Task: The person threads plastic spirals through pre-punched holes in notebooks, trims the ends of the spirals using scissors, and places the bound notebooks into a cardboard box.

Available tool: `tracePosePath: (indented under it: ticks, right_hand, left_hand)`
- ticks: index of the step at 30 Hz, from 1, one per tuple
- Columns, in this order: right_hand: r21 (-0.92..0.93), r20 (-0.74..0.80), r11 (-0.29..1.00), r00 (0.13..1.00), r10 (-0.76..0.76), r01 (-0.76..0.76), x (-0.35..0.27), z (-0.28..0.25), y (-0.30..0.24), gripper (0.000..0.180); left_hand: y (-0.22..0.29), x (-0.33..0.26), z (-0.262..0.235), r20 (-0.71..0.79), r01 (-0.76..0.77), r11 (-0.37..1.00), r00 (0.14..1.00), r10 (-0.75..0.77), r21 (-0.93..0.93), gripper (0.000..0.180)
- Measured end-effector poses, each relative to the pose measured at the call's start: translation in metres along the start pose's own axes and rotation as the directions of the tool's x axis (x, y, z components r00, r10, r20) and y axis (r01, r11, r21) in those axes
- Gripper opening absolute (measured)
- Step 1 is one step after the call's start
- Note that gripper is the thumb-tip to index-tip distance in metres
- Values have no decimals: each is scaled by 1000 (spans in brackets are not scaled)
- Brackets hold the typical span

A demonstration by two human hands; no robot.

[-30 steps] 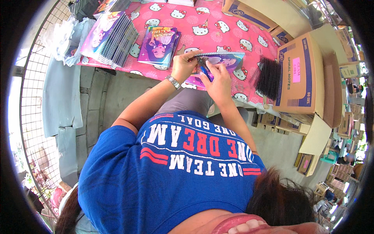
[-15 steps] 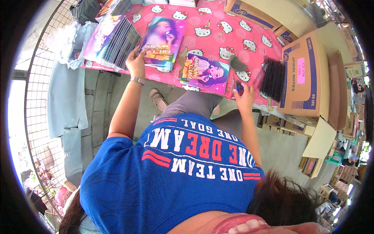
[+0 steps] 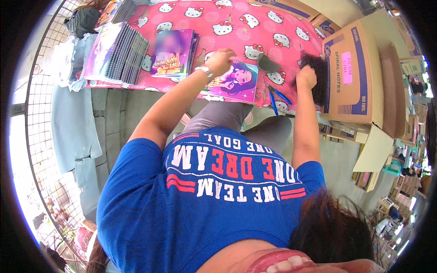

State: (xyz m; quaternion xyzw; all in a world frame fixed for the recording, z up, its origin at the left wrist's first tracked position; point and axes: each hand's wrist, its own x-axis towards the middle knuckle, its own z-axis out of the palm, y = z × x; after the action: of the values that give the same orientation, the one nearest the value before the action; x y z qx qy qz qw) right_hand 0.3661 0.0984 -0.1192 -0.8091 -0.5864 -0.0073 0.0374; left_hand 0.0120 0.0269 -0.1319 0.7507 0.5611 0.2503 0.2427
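Observation:
My left hand (image 3: 219,63) reaches over the upper left part of a small stack of purple-covered sheets (image 3: 239,82) at the table's near edge, its fingers loosely stretched. No held thing shows in it. At the right, my right hand (image 3: 306,78) is closed at a heap of black spiral binding coils (image 3: 318,73), its fingers curled on them. Blue-handled cutters (image 3: 277,98) lie on the table between the sheets and the coils. A dark grey pad (image 3: 268,64) sits just above them. Left of my left hand is a short stack of spiral notebooks (image 3: 170,63) with purple covers.
A taller notebook stack (image 3: 119,54) stands at the left, near clear plastic wrapping (image 3: 75,59). An open carton (image 3: 348,77) borders the coils on the right. Pink patterned cloth (image 3: 209,16) covers the table. A wire mesh (image 3: 38,136) runs down the left side.
My right hand has let go of the cutters and moved up and right to the coils. My left hand has left the notebook stack and moved right to the sheets.

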Motion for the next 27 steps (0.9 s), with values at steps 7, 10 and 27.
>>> tracePosePath:
  ticks: [7,10,27]
  right_hand:
    - [243,-189,966,981,-46,93,5,-23,29,30]
    - [543,-310,815,950,-29,202,1,-31,19,25]
    - [982,64,188,951,-304,-6,-204,-50,-44,53]
  left_hand:
    - [41,33,26,336,65,873,907,-254,483,53]
    - [28,49,30,435,85,882,846,-310,463,52]
    - [110,-34,-17,-33,-313,796,922,385,518,22]
